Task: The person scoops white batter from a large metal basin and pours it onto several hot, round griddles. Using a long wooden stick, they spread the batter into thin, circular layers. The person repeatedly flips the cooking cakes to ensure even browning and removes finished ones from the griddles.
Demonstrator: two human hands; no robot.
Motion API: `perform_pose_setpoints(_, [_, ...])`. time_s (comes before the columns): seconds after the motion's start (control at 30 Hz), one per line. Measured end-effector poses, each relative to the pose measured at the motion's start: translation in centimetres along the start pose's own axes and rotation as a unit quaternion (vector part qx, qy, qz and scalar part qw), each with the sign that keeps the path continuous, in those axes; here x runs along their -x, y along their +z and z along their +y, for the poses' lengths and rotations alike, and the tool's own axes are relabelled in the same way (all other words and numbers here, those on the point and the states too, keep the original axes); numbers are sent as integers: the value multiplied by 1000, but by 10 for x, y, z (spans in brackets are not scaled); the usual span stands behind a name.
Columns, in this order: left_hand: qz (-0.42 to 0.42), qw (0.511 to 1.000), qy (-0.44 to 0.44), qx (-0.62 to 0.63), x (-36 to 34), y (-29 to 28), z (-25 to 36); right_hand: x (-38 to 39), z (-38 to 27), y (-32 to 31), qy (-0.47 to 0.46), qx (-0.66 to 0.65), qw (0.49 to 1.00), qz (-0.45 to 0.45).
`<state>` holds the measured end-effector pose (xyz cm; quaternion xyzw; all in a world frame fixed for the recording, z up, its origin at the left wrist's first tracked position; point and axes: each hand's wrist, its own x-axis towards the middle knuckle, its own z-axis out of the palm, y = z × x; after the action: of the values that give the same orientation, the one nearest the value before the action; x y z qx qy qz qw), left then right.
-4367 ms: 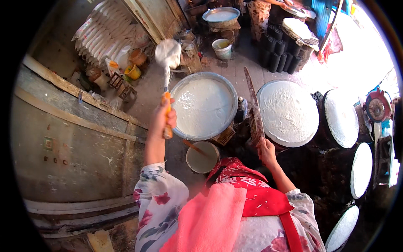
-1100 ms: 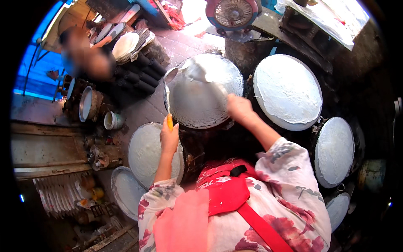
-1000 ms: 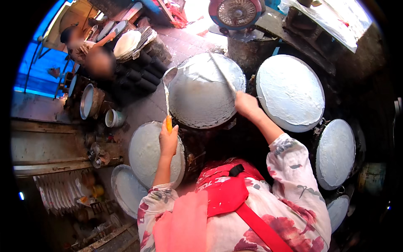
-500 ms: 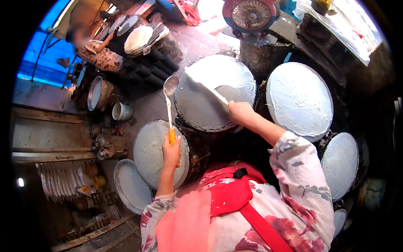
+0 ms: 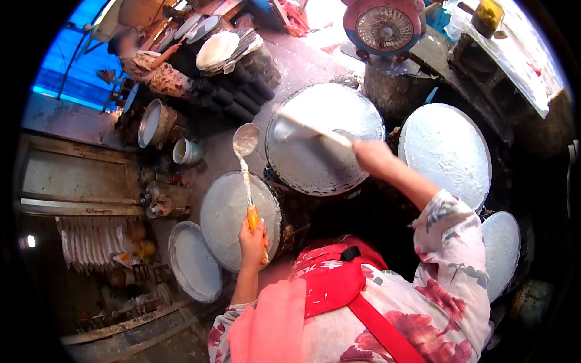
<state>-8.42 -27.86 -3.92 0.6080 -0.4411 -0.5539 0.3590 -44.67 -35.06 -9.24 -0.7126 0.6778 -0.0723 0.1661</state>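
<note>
My left hand [image 5: 253,239] is closed round the orange handle of a ladle [image 5: 246,140]. Pale batter coats its shaft, and its bowl hangs between two round griddles. In my right hand [image 5: 373,158] is a long pale flat spreader [image 5: 336,138], its far part smeared by motion. The blade lies over the middle griddle [image 5: 325,179], which carries a thin white layer of batter. Under my left hand and the ladle's shaft is the nearer left griddle [image 5: 236,209], also coated whitish.
White-coated griddles stand to the right [image 5: 446,154], lower right [image 5: 501,251] and lower left [image 5: 195,263]. Beyond the middle one is a pink fan [image 5: 384,29]. Dark cylinders [image 5: 241,97] and a stack of flatbreads [image 5: 218,51] lie far left, near another person [image 5: 156,71].
The view has shifted, so most of the scene sits farther right. My right hand still works the spreader over the middle griddle, its blade at a slightly different angle. The ladle stays in my left hand.
</note>
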Motion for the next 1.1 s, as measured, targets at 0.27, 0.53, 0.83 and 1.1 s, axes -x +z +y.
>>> perform_pose_setpoints(0.27, [2,998,-45,37,1,-12,-2,-5,8,-4,-87,23,990,-105])
perform_pose_setpoints(0.53, [2,998,-50,40,14,-20,2,-56,55,-9,-29,18,999,-16])
perform_pose_setpoints(0.83, [-18,999,-28,-35,-4,-27,-2,39,16,-21,-173,16,974,-142])
perform_pose_setpoints(1.1, [-96,939,138,-301,53,-18,-56,206,40,-12,21,29,997,-74])
